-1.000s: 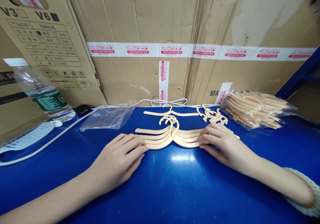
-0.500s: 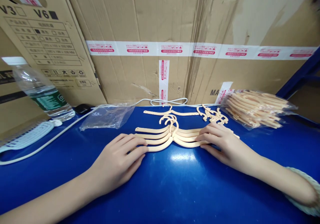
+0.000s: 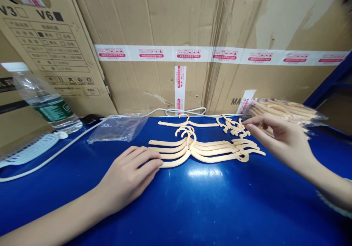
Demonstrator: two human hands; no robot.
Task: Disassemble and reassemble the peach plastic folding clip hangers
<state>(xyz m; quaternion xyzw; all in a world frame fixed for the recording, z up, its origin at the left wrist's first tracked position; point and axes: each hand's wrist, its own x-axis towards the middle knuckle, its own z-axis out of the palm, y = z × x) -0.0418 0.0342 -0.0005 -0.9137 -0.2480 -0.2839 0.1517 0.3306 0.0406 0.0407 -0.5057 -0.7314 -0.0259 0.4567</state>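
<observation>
A nested group of pale hangers [image 3: 190,151] lies flat on the blue table [image 3: 203,209], hooks pointing away from the person, arms spread left and right. The left hand [image 3: 133,172] touches their left ends, palm down, fingers bent and lying close together over the tips, with the thumb lower, on the near side. Whether it grips the hangers or only rests on them, I cannot tell. Its bare forearm slants in from the lower left corner.

The right hand [image 3: 280,134] is off the group, beyond its right ends. Thumb and forefinger point left, their tips brought near each other in a narrow gap at the edge of a small heap of loose hooks [image 3: 235,128]; I cannot tell whether they hold one. The forearm comes in from the right edge, a pale cuff [image 3: 334,204] around it.

A single hanger [image 3: 202,124] lies behind the group, its right end near the heap. Behind the right hand, partly hidden by it, sit bagged hangers [image 3: 286,108]. To the left are a clear plastic bag [image 3: 119,128] and a water bottle [image 3: 53,108]. Cardboard [image 3: 154,81] stands along the back.
</observation>
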